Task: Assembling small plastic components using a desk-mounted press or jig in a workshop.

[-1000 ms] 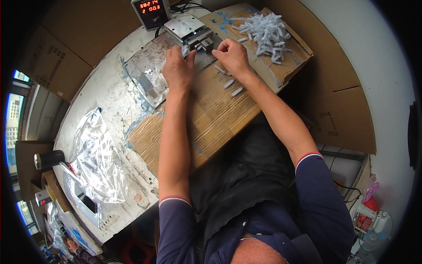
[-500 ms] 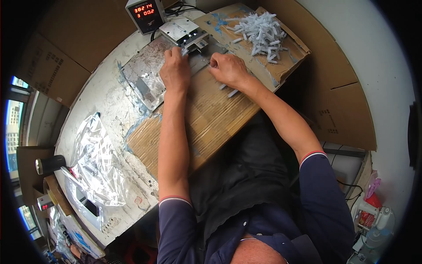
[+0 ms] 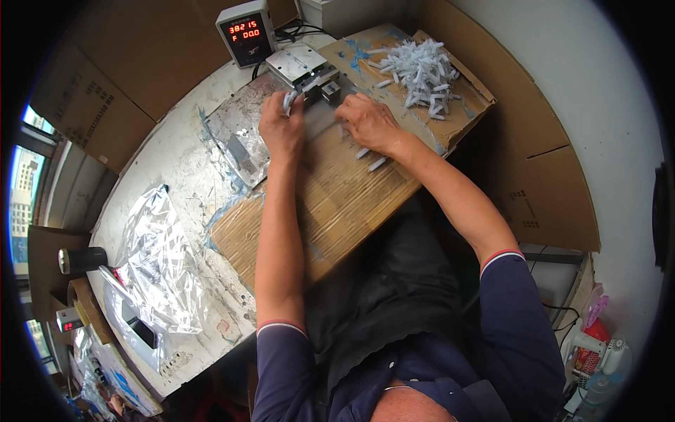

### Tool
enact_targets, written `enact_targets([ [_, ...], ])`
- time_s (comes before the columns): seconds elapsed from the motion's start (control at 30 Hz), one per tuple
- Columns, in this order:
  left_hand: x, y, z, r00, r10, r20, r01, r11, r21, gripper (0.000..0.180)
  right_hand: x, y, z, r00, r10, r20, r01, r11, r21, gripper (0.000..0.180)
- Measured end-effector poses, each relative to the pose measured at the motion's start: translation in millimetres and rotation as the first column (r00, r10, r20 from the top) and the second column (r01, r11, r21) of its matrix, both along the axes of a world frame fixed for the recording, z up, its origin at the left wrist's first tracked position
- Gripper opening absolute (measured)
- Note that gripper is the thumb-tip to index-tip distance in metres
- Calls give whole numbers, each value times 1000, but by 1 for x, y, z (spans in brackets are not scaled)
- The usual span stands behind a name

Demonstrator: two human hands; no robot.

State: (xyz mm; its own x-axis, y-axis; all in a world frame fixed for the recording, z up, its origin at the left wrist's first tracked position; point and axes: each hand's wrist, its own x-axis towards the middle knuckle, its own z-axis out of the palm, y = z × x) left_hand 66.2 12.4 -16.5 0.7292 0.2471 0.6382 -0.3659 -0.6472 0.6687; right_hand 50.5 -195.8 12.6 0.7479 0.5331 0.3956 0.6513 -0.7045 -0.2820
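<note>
My left hand (image 3: 283, 130) is closed in a pinch on a small whitish plastic piece (image 3: 288, 100), just in front of a small metal bench machine (image 3: 302, 68). The machine has a flat plate on top and a dark block at its front. To the right, my right hand (image 3: 368, 125) bends its fingers down onto the cardboard-covered work surface (image 3: 330, 204). Its fingertips are closed together, and what they hold, if anything, is hidden. Next to that hand's underside lie a loose white plastic piece (image 3: 377, 164) and another like it.
A heap of small white plastic pieces (image 3: 420, 74) lies on cardboard at the far right. Behind the machine stands a counter box with a red display (image 3: 245, 32). Clear plastic film (image 3: 162, 267), a phone (image 3: 140, 332) and a dark cylinder (image 3: 82, 260) are at left. Cardboard walls surround the bench.
The whole view has shifted slightly. My right hand has moved from the machine's front down toward the loose pieces, its fingers lowered. The piece in my left hand shows more clearly. The red display has changed.
</note>
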Motion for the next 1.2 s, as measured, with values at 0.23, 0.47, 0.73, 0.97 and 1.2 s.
enact_targets([
  [0.23,2,14,1,936,-352,-15,229,640,-734,12,6,-1,-4,993,30,117,-29,1000,-6,13],
  [0.47,-7,17,16,870,-479,-113,160,494,-855,13,7,-6,4,963,201,182,-192,979,-64,13],
  [0.73,-5,17,6,889,-426,-166,134,589,-797,13,9,-9,-6,977,87,196,-79,996,-51,8],
  [0.97,-7,2,10,831,-522,-190,374,779,-504,11,18,8,-2,913,-218,-344,396,673,625,16],
  [1.2,-10,-12,16,852,-506,-136,257,629,-734,13,-2,42,1,807,107,-581,433,563,704,12],
])
